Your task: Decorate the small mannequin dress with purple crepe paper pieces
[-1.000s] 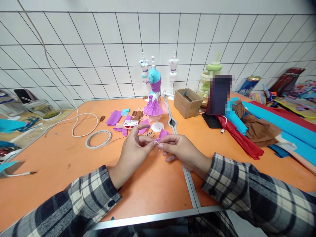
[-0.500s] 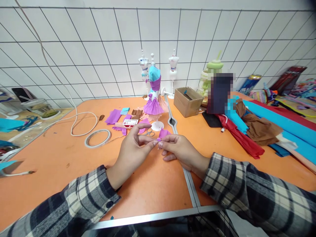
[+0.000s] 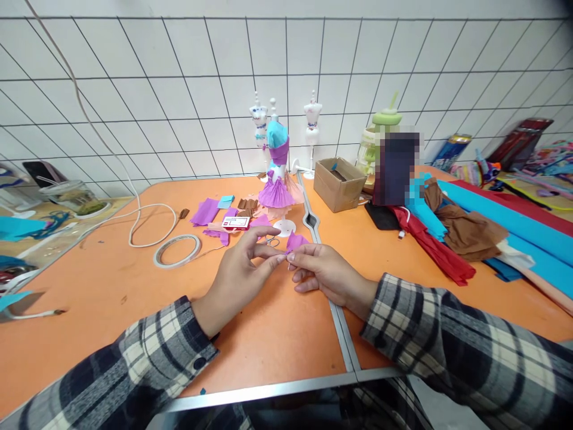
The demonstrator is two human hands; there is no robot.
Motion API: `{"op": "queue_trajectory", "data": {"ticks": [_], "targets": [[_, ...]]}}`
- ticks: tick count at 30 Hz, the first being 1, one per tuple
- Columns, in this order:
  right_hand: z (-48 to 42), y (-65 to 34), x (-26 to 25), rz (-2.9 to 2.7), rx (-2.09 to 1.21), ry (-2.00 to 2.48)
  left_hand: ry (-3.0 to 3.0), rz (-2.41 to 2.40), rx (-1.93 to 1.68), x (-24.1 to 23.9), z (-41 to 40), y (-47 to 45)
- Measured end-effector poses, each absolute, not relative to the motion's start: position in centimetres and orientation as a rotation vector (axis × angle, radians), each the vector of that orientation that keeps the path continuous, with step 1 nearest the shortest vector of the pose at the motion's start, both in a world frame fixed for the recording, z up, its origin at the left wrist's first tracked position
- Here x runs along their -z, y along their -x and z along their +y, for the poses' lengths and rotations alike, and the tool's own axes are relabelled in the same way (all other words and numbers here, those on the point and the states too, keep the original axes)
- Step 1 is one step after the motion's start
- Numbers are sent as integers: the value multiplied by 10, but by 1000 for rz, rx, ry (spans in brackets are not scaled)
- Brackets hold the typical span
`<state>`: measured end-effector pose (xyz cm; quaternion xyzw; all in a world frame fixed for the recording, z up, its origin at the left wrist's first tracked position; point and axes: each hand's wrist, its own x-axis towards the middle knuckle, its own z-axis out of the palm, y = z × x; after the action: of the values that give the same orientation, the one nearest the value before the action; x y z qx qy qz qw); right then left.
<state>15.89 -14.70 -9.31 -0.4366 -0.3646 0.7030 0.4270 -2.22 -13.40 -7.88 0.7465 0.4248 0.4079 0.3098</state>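
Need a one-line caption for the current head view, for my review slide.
Left hand and right hand pinch a purple piece before a dressed miniature mannequin on an orange table.

A tape roll (image 3: 157,255) is lying left of the left hand (image 3: 237,275). A box (image 3: 339,190) is sitting beyond the right hand (image 3: 326,272). Beyond both hands, the front mannequin (image 3: 276,191) is standing.

No text is readable; print on the red-and-white box (image 3: 236,223) toward the far edge of the table (image 3: 277,334) is too small.
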Motion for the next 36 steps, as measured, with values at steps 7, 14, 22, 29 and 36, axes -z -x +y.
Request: {"op": "queue_trajectory", "data": {"ticks": [7,14,22,29,36], "targets": [[-148,-159,97,-915,-1868,1021,-1920,1121,-1201,82,-135,21],[-151,-164,91,-877,-2139,848,-1681,1049,-1319,77,-127,25],[-147,-165,96,-909,-2229,808,-1817,895,-1288,82,-131,25],[-129,-190,94,-1216,-2482,793,-2526,547,-1114,64,-136,39],[-126,-190,96,-1313,-2087,1071,-2794,411,-869,63,-134,41]]}}
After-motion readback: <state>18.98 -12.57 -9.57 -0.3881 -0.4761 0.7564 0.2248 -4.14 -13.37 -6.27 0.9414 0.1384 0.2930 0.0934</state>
